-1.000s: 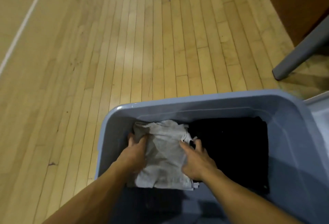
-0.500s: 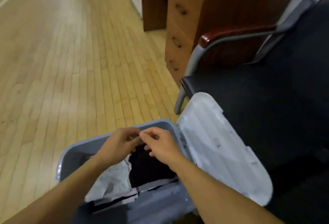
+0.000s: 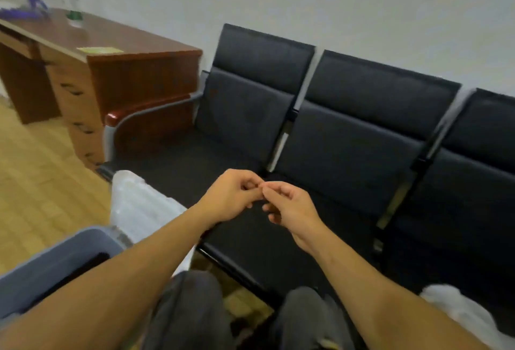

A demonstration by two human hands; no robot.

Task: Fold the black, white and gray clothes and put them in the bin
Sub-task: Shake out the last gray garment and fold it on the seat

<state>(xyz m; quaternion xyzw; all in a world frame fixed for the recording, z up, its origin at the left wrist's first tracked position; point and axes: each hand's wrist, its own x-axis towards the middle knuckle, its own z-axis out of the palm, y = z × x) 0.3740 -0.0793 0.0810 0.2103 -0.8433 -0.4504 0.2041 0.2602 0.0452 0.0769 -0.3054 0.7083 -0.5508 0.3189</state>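
Left hand [image 3: 231,196] and right hand [image 3: 289,207] raised over bench [image 3: 348,154] seat, fingertips touching, fingers curled, nothing visible between them. Bin [image 3: 41,269] at lower left, beside bench's left end; dark cloth strip [image 3: 83,269] inside. White lid [image 3: 139,207] leans between bin and bench. Desk [image 3: 117,68] beyond.

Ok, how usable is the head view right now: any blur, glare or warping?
Head view: motion-smeared, worst at the desk and bottle; wide-angle warping tilts the black seats; light is dim and flat, with no glare; the left hand and right hand are soft, the bin half cropped.
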